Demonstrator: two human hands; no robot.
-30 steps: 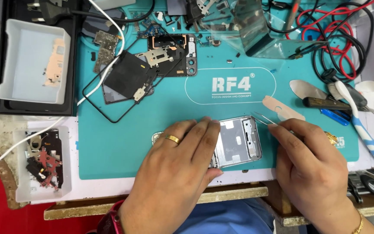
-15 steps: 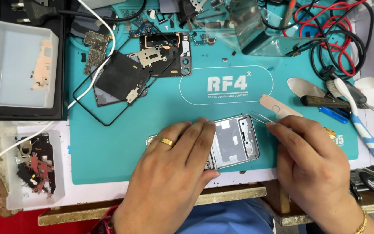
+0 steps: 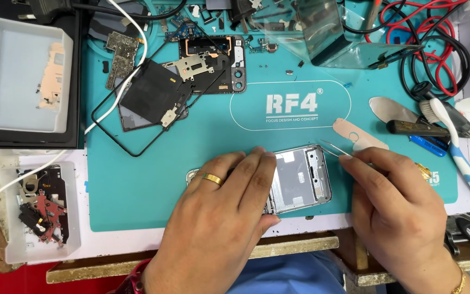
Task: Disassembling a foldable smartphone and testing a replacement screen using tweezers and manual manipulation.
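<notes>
Low at centre of frame, on the teal work mat (image 3: 153, 201): left hand (image 3: 218, 223), gold ring on one finger, laid flat with fingers together over the left half of an opened silver phone frame (image 3: 303, 179), pressing it down rather than gripping. Right of it: right hand (image 3: 398, 209), fingertips pinched on thin metal tweezers (image 3: 333, 148), tips reaching to the frame's upper right corner. Just above those tips: pale pink oblong sticker (image 3: 357, 134) lying on the mat, close beside the tweezers but apart from the frame.

Upper middle: dark phone back housing (image 3: 213, 62) with metal shields, overlapping a black square coil sheet (image 3: 153, 92) and a loose thin black gasket loop (image 3: 110, 136). Small green circuit board (image 3: 119, 57) just left of these. White cable (image 3: 131, 65) crossing the boards and running off to lower left.

Upper left: clear plastic tray (image 3: 6, 76) resting on a black box. Lower left, off the mat: smaller clear tray (image 3: 12, 239) filled with black and red parts.

Upper right: folded clear film (image 3: 338, 38), tangle of red and black wires (image 3: 441, 38). Right edge: metal spudger blade (image 3: 393, 110), dark-handled tool (image 3: 417, 128), blue and white toothbrush (image 3: 466, 169), small blue cylinder (image 3: 430, 145).

Left half of the frame hidden under the left hand; nothing else between tweezers and frame.
</notes>
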